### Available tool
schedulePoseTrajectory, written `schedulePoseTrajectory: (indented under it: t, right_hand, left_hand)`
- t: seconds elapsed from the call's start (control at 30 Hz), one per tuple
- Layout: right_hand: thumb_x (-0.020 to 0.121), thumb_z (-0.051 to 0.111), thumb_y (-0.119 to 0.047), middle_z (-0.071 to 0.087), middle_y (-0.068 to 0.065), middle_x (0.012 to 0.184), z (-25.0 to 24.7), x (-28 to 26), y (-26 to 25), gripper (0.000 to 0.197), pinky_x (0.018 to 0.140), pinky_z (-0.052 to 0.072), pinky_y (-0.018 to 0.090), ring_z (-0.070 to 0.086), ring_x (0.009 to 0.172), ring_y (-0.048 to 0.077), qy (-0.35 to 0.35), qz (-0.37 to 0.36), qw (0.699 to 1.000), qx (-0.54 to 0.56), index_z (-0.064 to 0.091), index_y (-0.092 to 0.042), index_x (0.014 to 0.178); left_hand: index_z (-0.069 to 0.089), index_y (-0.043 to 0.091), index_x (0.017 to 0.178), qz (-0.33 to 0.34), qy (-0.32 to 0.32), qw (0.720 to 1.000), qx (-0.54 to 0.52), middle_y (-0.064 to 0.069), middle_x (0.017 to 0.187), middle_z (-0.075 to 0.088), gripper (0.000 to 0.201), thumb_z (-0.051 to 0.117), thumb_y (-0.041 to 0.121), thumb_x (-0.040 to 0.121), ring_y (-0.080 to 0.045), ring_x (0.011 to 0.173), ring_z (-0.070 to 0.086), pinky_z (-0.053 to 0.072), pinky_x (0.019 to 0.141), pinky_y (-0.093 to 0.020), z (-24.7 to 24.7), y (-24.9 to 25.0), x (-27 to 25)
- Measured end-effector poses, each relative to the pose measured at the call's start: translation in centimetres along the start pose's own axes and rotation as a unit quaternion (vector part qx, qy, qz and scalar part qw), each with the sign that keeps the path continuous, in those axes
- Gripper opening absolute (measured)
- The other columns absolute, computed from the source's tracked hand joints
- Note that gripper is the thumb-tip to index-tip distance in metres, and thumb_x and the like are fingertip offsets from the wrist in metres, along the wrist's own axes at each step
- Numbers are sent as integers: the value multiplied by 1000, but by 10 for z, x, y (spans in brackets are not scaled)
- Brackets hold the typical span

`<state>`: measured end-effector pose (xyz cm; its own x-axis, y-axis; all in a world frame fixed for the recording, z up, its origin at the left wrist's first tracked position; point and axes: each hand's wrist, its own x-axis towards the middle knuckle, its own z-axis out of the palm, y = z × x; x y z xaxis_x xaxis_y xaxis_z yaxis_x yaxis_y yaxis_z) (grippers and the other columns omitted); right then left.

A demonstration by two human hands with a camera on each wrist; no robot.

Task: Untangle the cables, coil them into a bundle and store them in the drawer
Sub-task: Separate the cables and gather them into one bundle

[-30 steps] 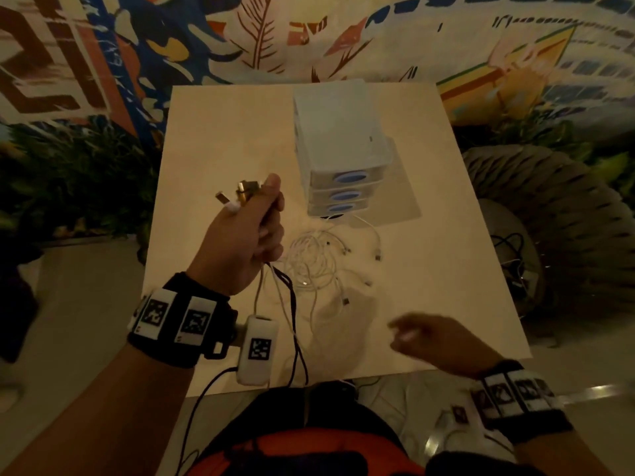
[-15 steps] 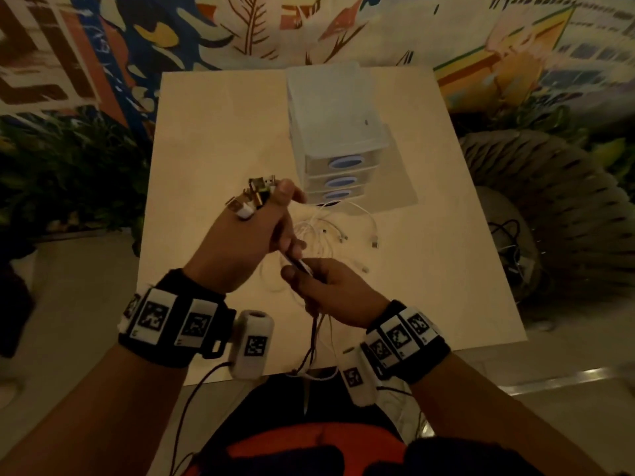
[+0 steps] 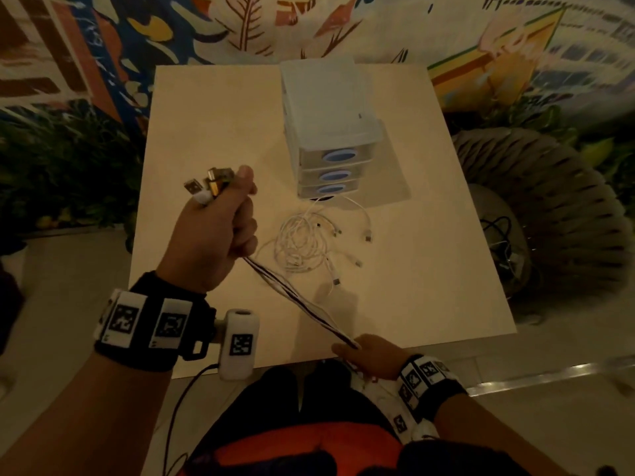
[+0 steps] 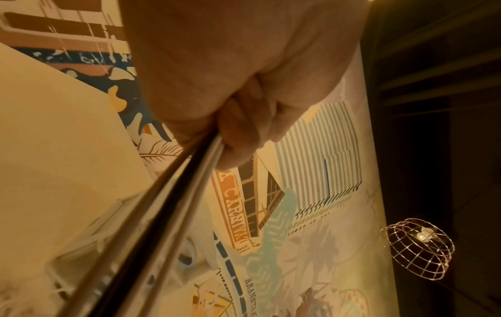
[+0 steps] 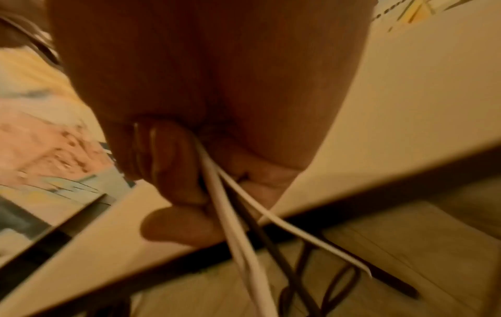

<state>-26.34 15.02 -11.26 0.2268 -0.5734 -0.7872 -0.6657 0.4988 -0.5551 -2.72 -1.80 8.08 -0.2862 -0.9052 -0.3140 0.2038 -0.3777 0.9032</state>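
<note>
My left hand (image 3: 220,231) is raised over the table and grips a bunch of black and white cables (image 3: 299,304), their USB plugs (image 3: 209,185) sticking out above the fist. The cables run taut down to my right hand (image 3: 364,355) at the table's near edge, which pinches them between curled fingers (image 5: 176,167); the loose ends hang below it (image 5: 244,246). In the left wrist view the strands (image 4: 173,193) leave my closed fist (image 4: 244,120). A tangle of white cables (image 3: 305,242) lies on the table in front of a small drawer unit (image 3: 330,132), whose three drawers look closed.
The pale table (image 3: 213,115) stands against a painted mural wall. A ribbed brown stool or pouf (image 3: 549,214) sits to the right with dark cords on it. A wire-cage lamp (image 4: 419,248) hangs in the left wrist view.
My right hand came up to the cables just under my left hand, then slid down along them toward the table's near edge, pulling them straight. My left hand stayed raised.
</note>
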Motion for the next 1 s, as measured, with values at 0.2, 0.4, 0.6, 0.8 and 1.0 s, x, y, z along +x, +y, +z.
schedulePoseTrajectory:
  t: [0.2,0.4,0.6,0.8,1.0]
  right_hand:
    - [92,51,-71,61,-5,54,4,-11,53,56,59,49,20,58,50,4,52,19,998,-34,56,-28,56]
    - [78,73,-64,66,-9,97,-8,-19,55,45,77,47,20,66,95,13,-4,28,991,-133,72,-28,105]
    - [69,70,-79,77,-13,94,-78,-48,11,55,89,56,30,69,89,2,16,28,993,-113,79,-32,96]
    - [90,63,-60,69,-5,94,-156,14,-28,37,89,53,36,66,94,20,308,7,950,-47,65,-29,110]
    - [93,64,-49,49,16,135,-172,101,-42,56,99,50,46,58,117,38,325,64,941,-70,45,-18,136]
  left_hand:
    - [32,17,70,-10,-40,999,-3,3,51,18,42,42,40,103,-12,41,13,20,44,-22,9,-16,-4]
    - [50,8,71,38,-24,998,38,-10,47,50,48,43,43,102,-32,51,62,58,69,-43,10,-19,2]
    - [38,-4,73,3,-28,998,62,-16,55,28,55,39,40,105,-25,37,36,59,62,-46,16,-27,-3]
    - [50,4,81,-50,13,995,80,-11,48,35,46,42,44,103,-31,46,43,61,78,-51,8,-43,6]
    - [53,4,86,-62,40,992,98,-15,50,40,44,45,46,98,-31,45,48,61,75,-53,-9,-46,3]
